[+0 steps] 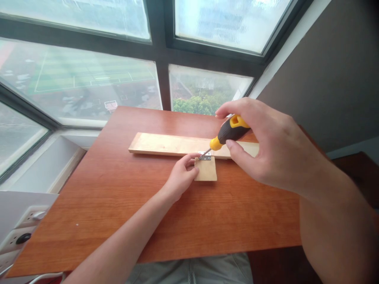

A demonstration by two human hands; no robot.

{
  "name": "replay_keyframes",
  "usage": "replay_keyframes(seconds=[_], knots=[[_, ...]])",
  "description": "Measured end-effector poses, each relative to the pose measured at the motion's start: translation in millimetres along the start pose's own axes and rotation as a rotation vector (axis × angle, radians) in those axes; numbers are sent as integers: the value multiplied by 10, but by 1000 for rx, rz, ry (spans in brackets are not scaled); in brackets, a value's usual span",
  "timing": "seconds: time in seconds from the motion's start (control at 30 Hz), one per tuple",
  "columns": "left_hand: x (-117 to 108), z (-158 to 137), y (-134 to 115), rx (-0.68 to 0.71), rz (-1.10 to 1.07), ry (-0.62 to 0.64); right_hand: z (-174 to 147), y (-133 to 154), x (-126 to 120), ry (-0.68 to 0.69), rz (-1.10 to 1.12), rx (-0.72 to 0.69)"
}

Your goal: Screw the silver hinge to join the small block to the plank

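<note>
The right hand [271, 138] grips a yellow-and-black screwdriver [229, 131], partly hiding a long pale wooden board [168, 143]; the tip is indistinct against a silver metal hinge [206, 157]. Whether the curled left hand [182, 175] pinches the small tan wooden square [206, 172], I cannot tell.

This is an indoor room, high up in a building. It looks like a room in a home or a small office, but it is hard to tell which. A smooth brown table [237, 221] stands close to big windows [124, 51] with dark frames [164, 59]. Through the glass, a green sports field [97, 75] with white lines and some leafy trees [192, 105] show far below. A plain grey wall [331, 75] is on the right. White sockets [32, 215] are on the left, one with a black plug [23, 238].
</note>
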State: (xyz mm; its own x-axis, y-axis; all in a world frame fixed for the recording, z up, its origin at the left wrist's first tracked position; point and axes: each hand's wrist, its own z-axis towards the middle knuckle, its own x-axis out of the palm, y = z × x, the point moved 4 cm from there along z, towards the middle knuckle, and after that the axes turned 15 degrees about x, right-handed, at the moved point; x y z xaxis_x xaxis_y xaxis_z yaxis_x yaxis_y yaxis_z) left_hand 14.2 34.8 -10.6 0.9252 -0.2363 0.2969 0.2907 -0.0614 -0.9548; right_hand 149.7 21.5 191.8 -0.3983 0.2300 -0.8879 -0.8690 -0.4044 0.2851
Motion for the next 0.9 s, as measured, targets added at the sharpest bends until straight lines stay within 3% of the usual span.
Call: replay_keyframes(seconds=[0.13, 0.37, 0.57, 0.8, 0.9], knots=[[1, -6, -11, 3, -8, -5, 74, -23, 13, -41, -31, -2], [-5, -2, -16, -6, 11, -11, 201, -69, 42, -110, -109, 155], [-8, 1, -1, -8, 12, -9, 312, -44, 22, 43, 63, -3], [-6, -3, -19, -12, 41, -5, 378, -85, 133, -106, -11, 231], [-1, 5, -8, -1, 33, 1, 314, -25, 122, -101, 73, 199]])
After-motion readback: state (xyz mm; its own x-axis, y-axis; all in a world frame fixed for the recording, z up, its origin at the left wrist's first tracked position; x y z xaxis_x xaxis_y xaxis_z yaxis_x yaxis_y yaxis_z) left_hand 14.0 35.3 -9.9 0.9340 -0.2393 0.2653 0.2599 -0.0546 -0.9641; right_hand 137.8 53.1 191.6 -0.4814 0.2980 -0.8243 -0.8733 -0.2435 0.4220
